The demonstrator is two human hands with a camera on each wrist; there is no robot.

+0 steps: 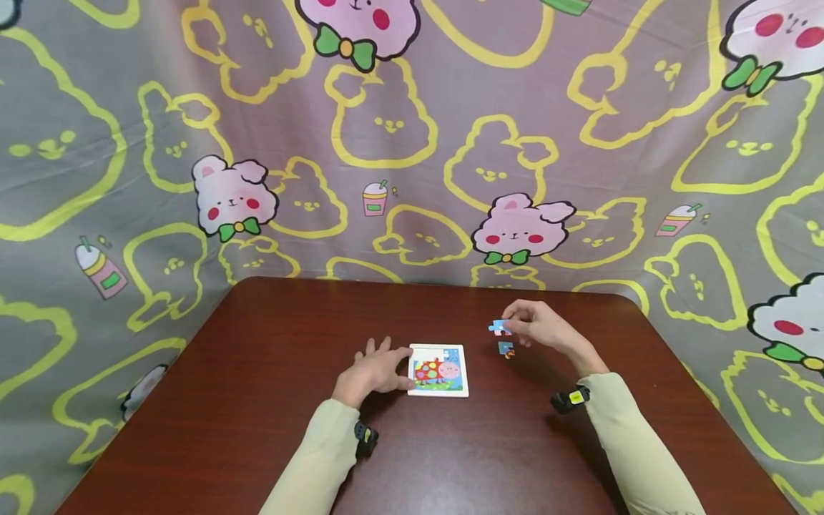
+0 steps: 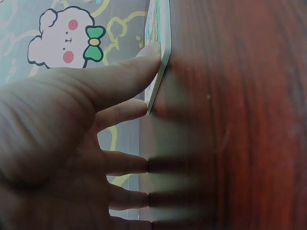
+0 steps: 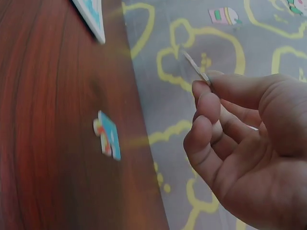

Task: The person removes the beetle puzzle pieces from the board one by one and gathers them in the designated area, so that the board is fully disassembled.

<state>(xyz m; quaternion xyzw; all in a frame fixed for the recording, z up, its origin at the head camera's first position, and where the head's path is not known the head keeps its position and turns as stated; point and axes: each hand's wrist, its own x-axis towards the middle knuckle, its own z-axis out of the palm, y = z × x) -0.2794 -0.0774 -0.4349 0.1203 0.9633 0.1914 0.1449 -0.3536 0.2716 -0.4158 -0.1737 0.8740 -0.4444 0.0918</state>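
Okay, our right hand (image 1: 541, 327) pinched a thin light-blue jigsaw piece (image 1: 496, 328); left hand (image 1: 373, 368), fingers spread, touched the left edge of the square white-rimmed puzzle board (image 1: 440, 394) flat on the red-brown wooden table (image 1: 444, 458). We had its ladybug picture mostly filled, upper left blank. One blue-and-orange jigsaw piece (image 3: 111, 134) lay loose; we judged two left to fit.

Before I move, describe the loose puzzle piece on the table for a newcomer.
On the brown table, find the white-framed puzzle. The loose piece lies to its right, near the right hand. Unlike the blue piece pinched there, it rests on the table.
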